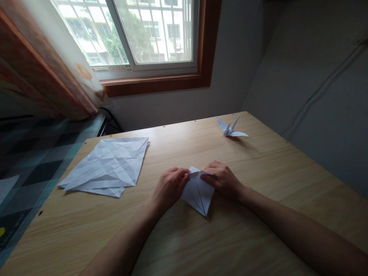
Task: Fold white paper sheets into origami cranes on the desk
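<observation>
A folded sheet of white paper (198,193) lies on the wooden table, its pointed corner toward me and creases running up from that point. My left hand (171,186) grips its upper left edge between thumb and fingers. On the upper right edge, my right hand (222,177) pinches the paper, thumb on top and fingers curled behind. A small flap stands at the top between the two hands. The fingertips partly hide the upper edges.
Several creased white sheets (115,161) lie stacked on the table (178,147) at the left. A folded paper crane (229,129) stands near the far right corner. Left of the table is a checked cloth surface (43,168). Behind are a window (158,34) and a curtain (43,65).
</observation>
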`<state>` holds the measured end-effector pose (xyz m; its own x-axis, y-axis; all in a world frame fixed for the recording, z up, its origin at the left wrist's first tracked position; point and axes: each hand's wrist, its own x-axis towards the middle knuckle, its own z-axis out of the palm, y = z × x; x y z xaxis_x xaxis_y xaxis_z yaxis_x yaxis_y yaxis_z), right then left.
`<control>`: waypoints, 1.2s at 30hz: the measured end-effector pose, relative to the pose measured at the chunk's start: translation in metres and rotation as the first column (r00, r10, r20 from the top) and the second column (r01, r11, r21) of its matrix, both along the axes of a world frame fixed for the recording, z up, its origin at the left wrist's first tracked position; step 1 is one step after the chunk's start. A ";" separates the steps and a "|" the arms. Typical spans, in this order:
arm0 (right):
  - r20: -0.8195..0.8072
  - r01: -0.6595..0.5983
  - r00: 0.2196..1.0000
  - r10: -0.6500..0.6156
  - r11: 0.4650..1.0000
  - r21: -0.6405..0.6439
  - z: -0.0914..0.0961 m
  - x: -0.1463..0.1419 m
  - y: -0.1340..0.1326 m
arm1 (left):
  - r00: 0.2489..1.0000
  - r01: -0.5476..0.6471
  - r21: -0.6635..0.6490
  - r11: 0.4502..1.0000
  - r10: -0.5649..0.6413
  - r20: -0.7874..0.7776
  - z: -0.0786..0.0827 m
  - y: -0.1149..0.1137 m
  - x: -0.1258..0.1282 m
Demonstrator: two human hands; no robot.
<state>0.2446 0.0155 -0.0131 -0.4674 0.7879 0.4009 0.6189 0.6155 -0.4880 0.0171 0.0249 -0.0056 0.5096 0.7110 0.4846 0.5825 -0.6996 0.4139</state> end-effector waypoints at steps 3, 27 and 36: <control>-0.007 0.025 1.000 -0.025 0.998 -0.049 0.003 -0.004 -0.002 | 0.998 -0.058 -0.037 0.998 0.059 0.023 0.000 -0.001 0.000; 0.429 -0.266 0.902 0.046 0.841 0.471 0.015 0.019 -0.018 | 0.933 0.149 0.084 0.985 -0.112 -0.342 0.003 -0.007 0.006; 0.563 -0.219 0.825 -0.054 0.887 0.406 0.031 0.024 -0.008 | 0.951 0.182 0.048 0.982 -0.163 -0.262 0.000 -0.005 0.004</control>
